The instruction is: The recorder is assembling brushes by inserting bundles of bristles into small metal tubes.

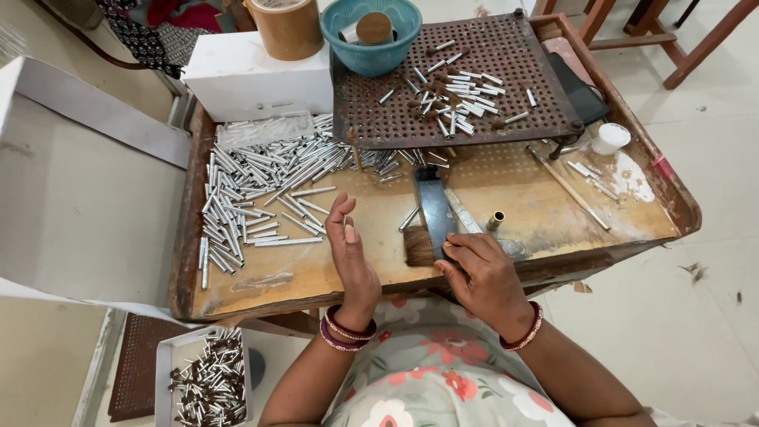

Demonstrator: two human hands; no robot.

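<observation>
A worker's right hand (484, 273) pinches the flat end of a wide, dark-handled brush (433, 212) near the front edge of a wooden work tray (237, 296), its grip pressed together on the bristle end where the tuft (419, 247) meets the metal, so the handle points away toward the far edge. The left hand (352, 253) stands just beside it, palm upright and turned inward, fingers spread loosely and holding nothing, set like a stop on the side facing the loose pile. Beyond it, a heap of short silver metal tubes (261, 190) fans over the left half of the tray from the front left corner up to the far edge, within a sweep of the brush. A single brass-coloured tube (495, 221) stands just right of the handle, and a thin wooden stick (568, 188) lies slanted toward the right edge near a small white cap (610, 137). Across the far right corner rests a perforated brown board (395, 119) carrying a smaller cluster of tubes (458, 95), raised over the tray so pieces can sit in its holes. Behind the tray are a teal bowl (371, 49), a white box (257, 75) and a roll of brown tape (286, 30). Below the front left corner, a small white carton (164, 372) holds more tubes, placed low where finished or spare pieces can drop within reach
</observation>
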